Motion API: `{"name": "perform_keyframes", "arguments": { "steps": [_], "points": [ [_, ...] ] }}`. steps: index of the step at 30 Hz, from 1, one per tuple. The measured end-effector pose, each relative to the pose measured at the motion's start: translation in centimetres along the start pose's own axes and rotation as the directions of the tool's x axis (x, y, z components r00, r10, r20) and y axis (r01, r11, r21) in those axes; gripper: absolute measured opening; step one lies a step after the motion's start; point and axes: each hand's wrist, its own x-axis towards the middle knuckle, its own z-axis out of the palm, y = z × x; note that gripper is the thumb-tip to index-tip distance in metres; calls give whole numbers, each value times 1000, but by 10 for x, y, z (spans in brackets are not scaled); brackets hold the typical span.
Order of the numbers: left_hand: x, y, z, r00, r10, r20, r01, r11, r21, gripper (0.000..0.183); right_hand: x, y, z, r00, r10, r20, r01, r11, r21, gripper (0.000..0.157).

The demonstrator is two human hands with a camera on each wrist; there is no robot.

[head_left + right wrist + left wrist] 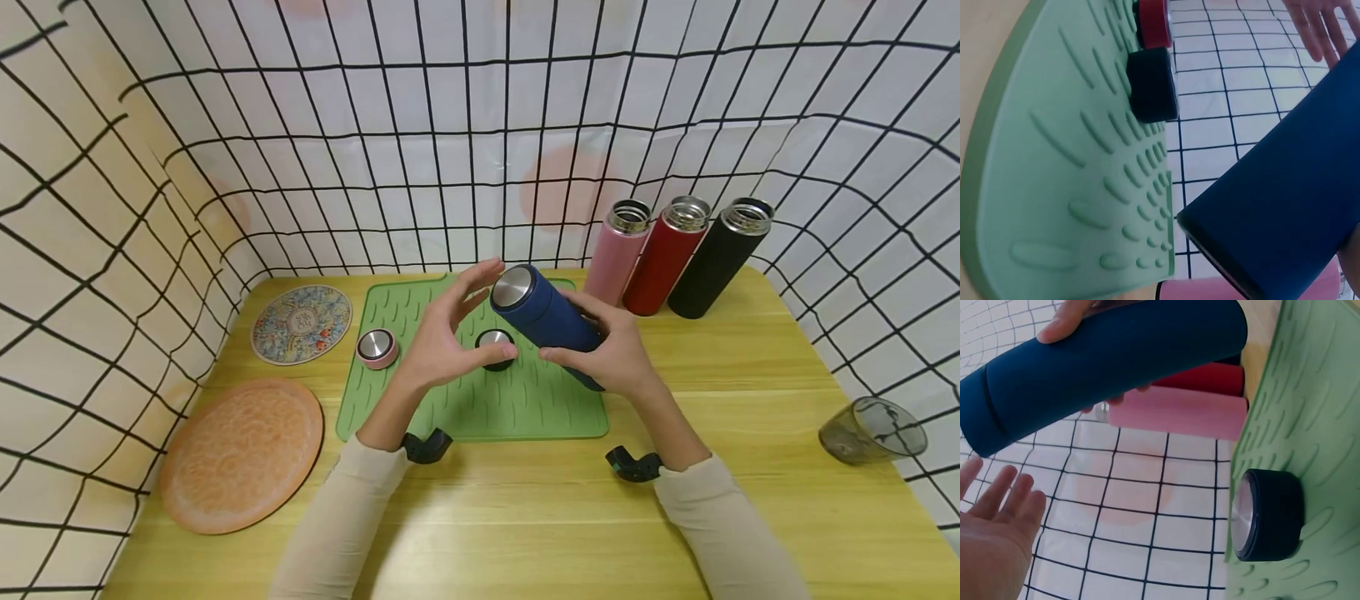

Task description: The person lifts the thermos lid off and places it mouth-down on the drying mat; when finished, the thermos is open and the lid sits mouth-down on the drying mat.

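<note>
My right hand [611, 346] grips a blue vacuum flask [558, 321] around its lower body. The flask is tilted over the green ridged mat [480, 417], its silver-topped lid [513, 286] pointing up and to the left. My left hand [442, 333] is held beside the lid end, fingers spread and apart from the flask, as the left wrist view shows of the hand [1000, 531]. On the mat below stands a black lid with a silver top [495, 338], partly overlapped by my left thumb. A pink lid [377, 348] sits farther left on the mat.
Lidless pink [617, 258], red [667, 258] and black [722, 262] flasks stand at the back right. A clear dark cup [862, 433] is at the right edge. A patterned round mat [302, 325] and an orange round board [243, 454] lie left. Wire grid [468, 133] encloses the table.
</note>
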Motion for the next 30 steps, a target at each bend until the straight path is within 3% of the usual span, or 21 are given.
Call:
{"name": "perform_keyframes", "arguments": {
  "steps": [9, 16, 23, 30],
  "points": [
    [-2, -1, 2, 996, 43, 80, -38, 997, -65, 97, -1, -6, 8, 993, -53, 103, 59, 996, -60, 78],
    [-4, -1, 1, 984, 107, 140, -80, 979, -185, 88, -3, -8, 9, 983, -44, 176, 46, 999, -8, 80],
    [-6, -2, -2, 981, 142, 133, -103, 958, -267, 88, -5, -14, 5, 972, -46, 229, 43, 999, 19, 80],
    [-6, -3, 1, 985, 122, 122, -89, 965, -245, 75, -4, -13, 2, 958, -61, 280, 69, 997, -19, 79]
  ]
}}
